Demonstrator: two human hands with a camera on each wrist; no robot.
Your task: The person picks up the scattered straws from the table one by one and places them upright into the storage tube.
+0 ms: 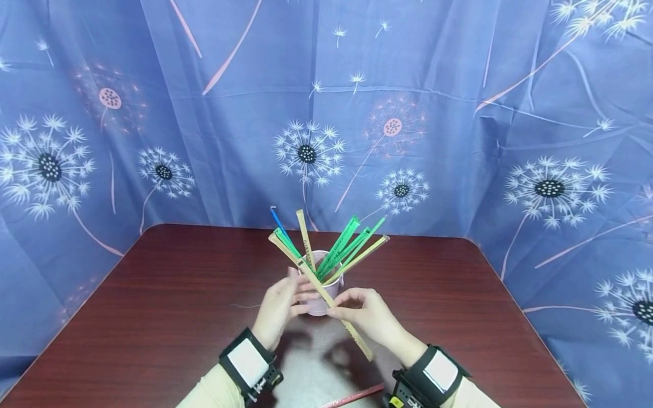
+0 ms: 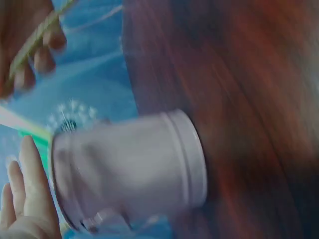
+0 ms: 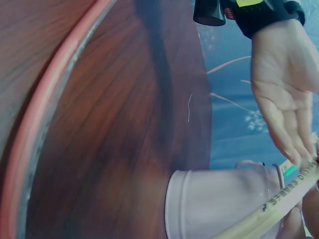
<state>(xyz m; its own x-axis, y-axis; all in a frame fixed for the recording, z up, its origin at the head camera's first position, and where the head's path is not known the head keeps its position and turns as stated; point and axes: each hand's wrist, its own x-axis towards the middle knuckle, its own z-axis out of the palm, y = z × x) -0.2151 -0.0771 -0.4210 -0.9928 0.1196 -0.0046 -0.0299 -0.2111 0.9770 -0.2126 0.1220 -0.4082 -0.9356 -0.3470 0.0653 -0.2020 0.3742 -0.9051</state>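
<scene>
A small pale pink bucket [image 1: 317, 306] stands upright on the table, with several long, narrow printed sticks in it. Among them are green sticks [image 1: 339, 247], yellow ones and a blue one [image 1: 278, 220]. My right hand [image 1: 369, 314] pinches a long yellow printed stick [image 1: 357, 339] between thumb and fingers, slanting in front of the bucket. That yellow stick [image 3: 284, 201] crosses the bucket in the right wrist view. My left hand [image 1: 279, 303] is beside the bucket's left side, fingers extended and palm turned towards it; whether it touches the yellow stick I cannot tell.
On the dark red wooden table [image 1: 178, 294], a red stick [image 1: 352, 398] lies at the near edge, on a pale grey area [image 1: 311, 362]. A blue curtain [image 1: 245, 141] with dandelion prints hangs behind and at both sides.
</scene>
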